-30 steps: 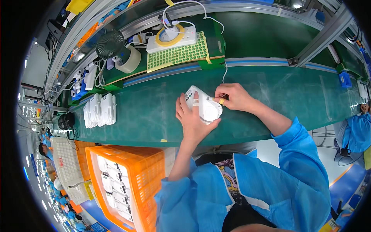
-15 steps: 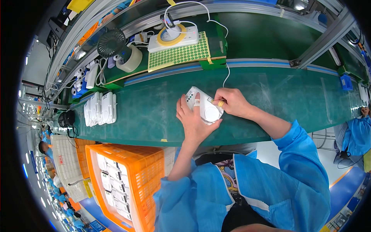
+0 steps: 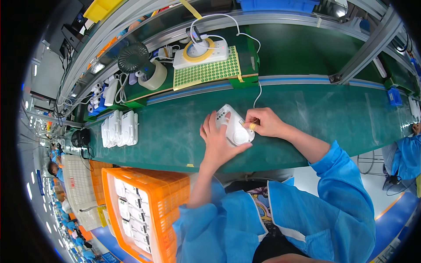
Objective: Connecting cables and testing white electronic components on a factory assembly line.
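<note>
A white, rounded handheld device [image 3: 240,135] with a round disc at its near end and a row of small dark dots at its far end lies tilted over the green bench. My left hand [image 3: 218,143] is closed around its left side, the thumb along the near end. My right hand [image 3: 268,122] has thumb and forefinger pinched against the device's right edge; a yellow band circles one finger. Whatever small part sits between those fingertips is hidden. Just behind, a thin white cable [image 3: 260,93] hangs down from the shelf.
Similar white devices [image 3: 128,128] stand in a row at the bench's left. An orange crate [image 3: 169,182] holding more stands below. On the shelf are a small fan [image 3: 133,58], a tape roll [image 3: 153,76], a power strip [image 3: 180,58] and a green-dotted sticker sheet [image 3: 208,70]. Another person sits far right.
The whole view has shifted slightly, bench and shelf appearing a little lower and to the right. Both hands keep their hold at the device, with the left fingers slightly rearranged on it.
</note>
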Available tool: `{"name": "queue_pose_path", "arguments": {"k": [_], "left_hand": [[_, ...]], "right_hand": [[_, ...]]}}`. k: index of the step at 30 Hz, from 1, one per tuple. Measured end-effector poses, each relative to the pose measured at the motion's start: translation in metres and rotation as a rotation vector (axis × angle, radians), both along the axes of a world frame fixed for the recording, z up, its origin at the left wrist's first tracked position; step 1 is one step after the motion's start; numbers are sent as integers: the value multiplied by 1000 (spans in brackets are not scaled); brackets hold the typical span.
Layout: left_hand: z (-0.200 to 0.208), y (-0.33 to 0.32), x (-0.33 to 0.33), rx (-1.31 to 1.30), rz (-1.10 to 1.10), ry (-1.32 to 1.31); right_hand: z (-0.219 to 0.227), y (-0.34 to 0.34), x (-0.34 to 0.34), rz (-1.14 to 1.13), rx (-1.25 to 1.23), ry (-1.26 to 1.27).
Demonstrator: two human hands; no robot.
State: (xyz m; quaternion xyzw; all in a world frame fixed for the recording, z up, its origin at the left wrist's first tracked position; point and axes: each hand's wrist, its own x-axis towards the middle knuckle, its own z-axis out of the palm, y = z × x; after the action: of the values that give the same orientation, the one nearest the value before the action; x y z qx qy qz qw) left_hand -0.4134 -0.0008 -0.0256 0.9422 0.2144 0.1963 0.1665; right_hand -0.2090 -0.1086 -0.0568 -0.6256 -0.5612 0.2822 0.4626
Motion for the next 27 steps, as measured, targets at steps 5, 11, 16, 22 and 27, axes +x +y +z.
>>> {"name": "queue_pose_path", "arguments": {"k": [5,11,16,22,27], "left_hand": [[25,51,39,-34,5,-311],[49,116,60,11,100,-422],[45,146,55,-47,-15,-329],[50,144,55,-42,-38,-325],[50,143,55,24,-46,-348]], "right_hand": [[4,1,-2,-2,8,-21],[4,1,-3,8,2,-10],[4,2,-4,15,15,12],[3,3,-1,10,16,17],[4,3,-2,11,2,18]]}}
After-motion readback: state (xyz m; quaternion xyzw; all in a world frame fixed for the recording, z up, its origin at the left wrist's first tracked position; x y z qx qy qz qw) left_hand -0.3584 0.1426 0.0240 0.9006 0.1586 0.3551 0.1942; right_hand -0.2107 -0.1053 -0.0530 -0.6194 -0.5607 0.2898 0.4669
